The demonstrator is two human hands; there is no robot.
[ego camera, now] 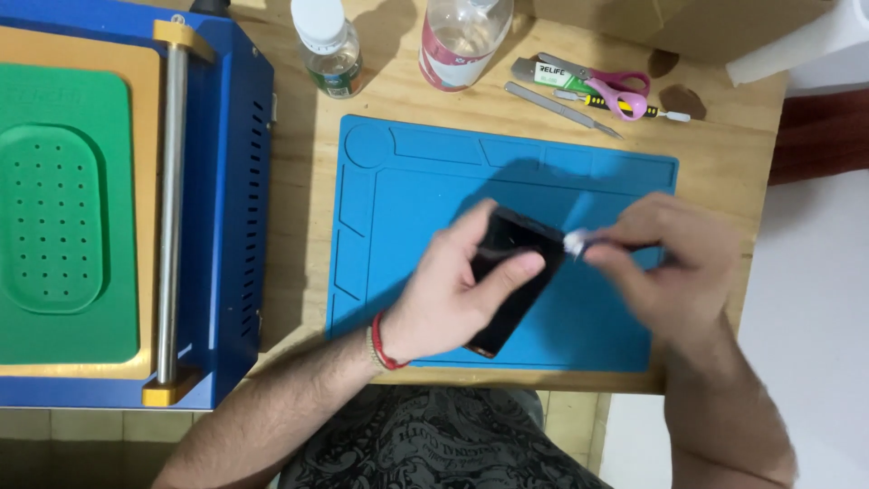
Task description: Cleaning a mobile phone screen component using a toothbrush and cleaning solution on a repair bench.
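Observation:
My left hand (448,294) grips a black phone (516,263) above the blue work mat (407,190), thumb across its face. A red band sits on that wrist. My right hand (670,267) pinches a small white-tipped tool (577,241) whose tip touches the phone's upper right edge. The hand is blurred and the tool's body is mostly hidden by the fingers.
A blue machine (226,181) with a green perforated pad (54,217) and a metal roller fills the left. Two clear bottles (330,45) (462,36), pink-handled scissors (625,91), a metal pry tool (561,109) and a small screwdriver lie at the back. The wooden table's edge (760,181) is at the right.

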